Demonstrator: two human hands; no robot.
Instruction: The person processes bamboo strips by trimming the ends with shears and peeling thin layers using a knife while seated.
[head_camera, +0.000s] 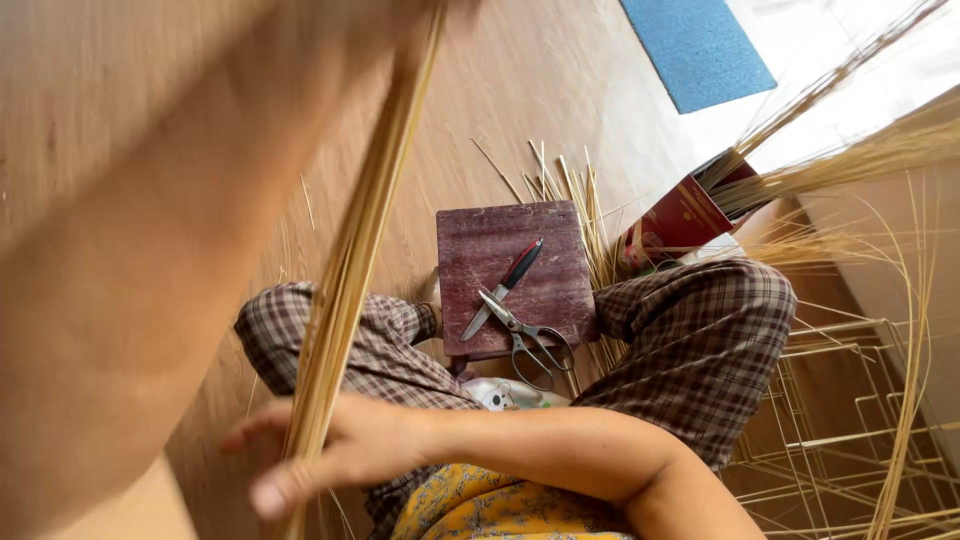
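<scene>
A long bundle of thin pale-yellow strips runs from the top of the view down to the bottom left. My right hand reaches across my lap and is closed around its lower part. My left arm fills the left side, blurred and close to the camera. My left hand sits at the top edge, cut off, at the bundle's upper end, where it seems to grip it. My knees in checked trousers flank a small dark-red wooden stool.
On the stool lie a knife with a red-and-black handle and steel scissors. Loose strips are scattered behind it. A red box holds more strips, a frame of thin rods stands at the right, and a blue mat lies at the back.
</scene>
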